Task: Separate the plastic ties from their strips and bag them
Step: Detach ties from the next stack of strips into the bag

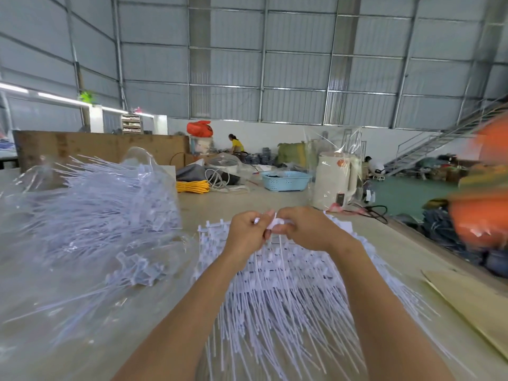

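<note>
A wide pile of white plastic ties on their strips (pixel 286 292) lies in front of me on the table (pixel 390 243). Above its far end my left hand (pixel 246 233) and my right hand (pixel 302 229) meet, both pinching the white heads of a few ties (pixel 276 223) whose thin tails hang down between my wrists. To the left a clear plastic bag (pixel 90 215) holds a heap of separated ties, its mouth facing me.
A cardboard sheet (pixel 467 298) lies at the table's right edge. Farther back stand a blue basket (pixel 286 180), a yellow coiled cord (pixel 192 186) and a white appliance wrapped in clear plastic (pixel 334 174). A blurred orange object (pixel 483 210) sits at right. People work in the far background.
</note>
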Action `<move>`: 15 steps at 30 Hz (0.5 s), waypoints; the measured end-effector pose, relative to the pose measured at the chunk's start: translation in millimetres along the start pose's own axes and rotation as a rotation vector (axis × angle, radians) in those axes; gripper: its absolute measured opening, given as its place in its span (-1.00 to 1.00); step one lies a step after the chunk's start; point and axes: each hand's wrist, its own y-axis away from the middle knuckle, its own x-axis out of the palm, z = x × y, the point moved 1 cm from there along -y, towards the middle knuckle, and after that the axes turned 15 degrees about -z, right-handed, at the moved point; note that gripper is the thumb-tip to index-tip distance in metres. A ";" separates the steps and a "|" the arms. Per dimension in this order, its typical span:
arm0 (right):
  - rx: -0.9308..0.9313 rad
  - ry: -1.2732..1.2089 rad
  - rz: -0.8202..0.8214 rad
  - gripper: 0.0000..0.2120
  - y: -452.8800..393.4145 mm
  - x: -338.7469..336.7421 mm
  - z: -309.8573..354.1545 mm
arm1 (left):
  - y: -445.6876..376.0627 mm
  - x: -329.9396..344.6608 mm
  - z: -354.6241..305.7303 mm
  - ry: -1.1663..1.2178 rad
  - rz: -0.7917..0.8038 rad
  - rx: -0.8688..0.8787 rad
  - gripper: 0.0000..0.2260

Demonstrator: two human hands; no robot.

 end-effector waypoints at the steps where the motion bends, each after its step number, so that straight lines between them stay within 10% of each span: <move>1: -0.010 -0.009 -0.019 -0.78 0.4 -1.8 1.0 | 0.8 -0.1 -2.4 0.007 -0.001 -0.013 -0.62; 15: -0.002 -0.133 -0.397 -0.91 10.5 -67.3 6.3 | -13.4 -35.8 -40.9 0.379 0.186 -0.603 -0.78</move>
